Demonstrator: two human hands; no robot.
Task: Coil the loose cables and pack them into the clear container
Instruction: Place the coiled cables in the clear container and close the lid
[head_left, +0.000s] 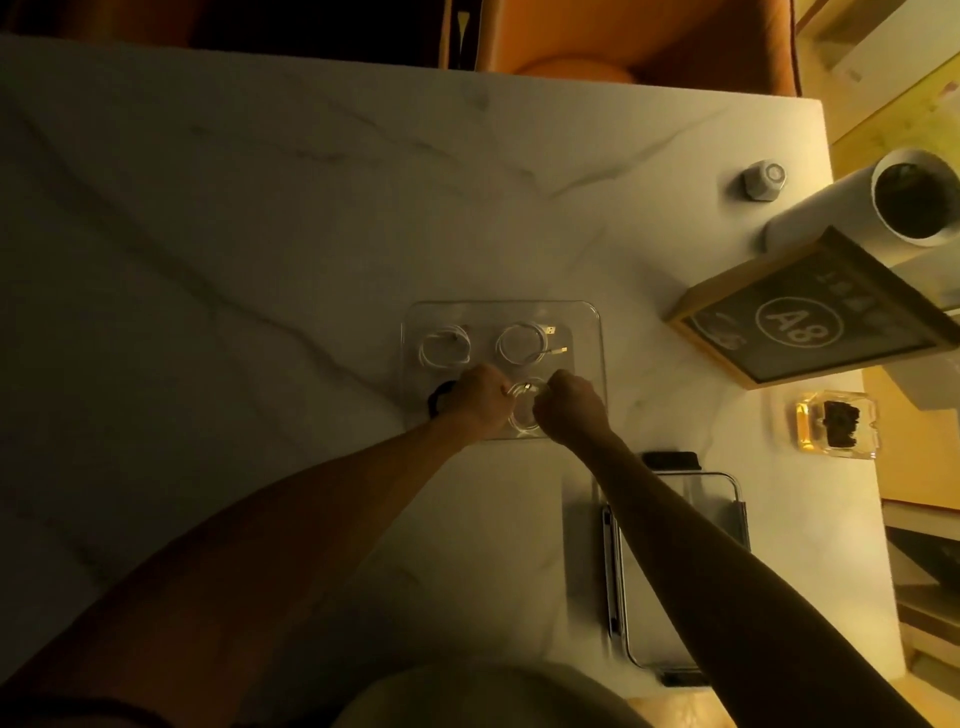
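Dim marble table (260, 234) — hands hide the near coil (524, 413).

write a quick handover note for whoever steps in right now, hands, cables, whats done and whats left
Left hand and right hand: both closed on the white coil at the near right of the clear container.
Already inside: two white coils at the far side and a black coil near left, partly hidden by the left hand.
Left: settle this coil and let go. The lid lies on the table to the right, not yet on.
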